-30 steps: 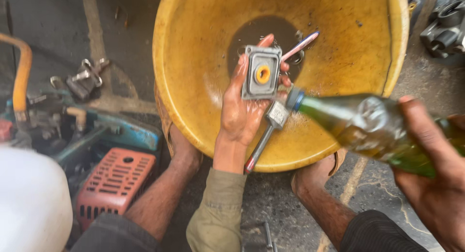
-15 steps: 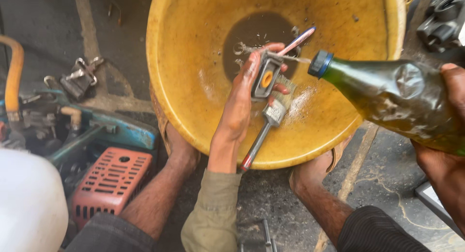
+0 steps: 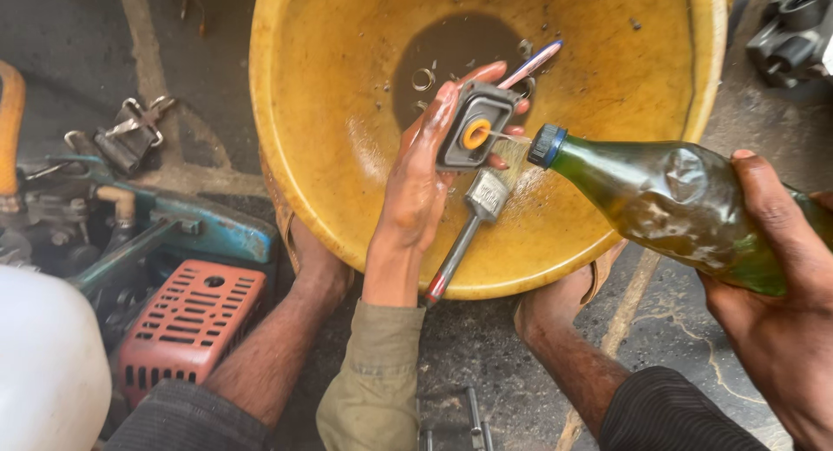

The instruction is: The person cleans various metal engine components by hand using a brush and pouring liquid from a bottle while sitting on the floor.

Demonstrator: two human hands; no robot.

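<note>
Grey housing (image 3: 473, 126) with its orange centre sits over our yellow basin (image 3: 347, 156), clamped in our left hand (image 3: 416, 186); our right hand (image 3: 781, 312), closed round the green bottle (image 3: 668, 204), tips liquid onto it (runoff lands inside).

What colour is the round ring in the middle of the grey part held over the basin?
Orange ring, clearest in the head view.

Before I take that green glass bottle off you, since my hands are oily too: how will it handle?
Probably slippery: the bottle looks smooth and smeared where the right hand grips it. It seems partly full, so likely heavyish and sloshing. Being glass, it could break if dropped beside the yellow basin.
</note>
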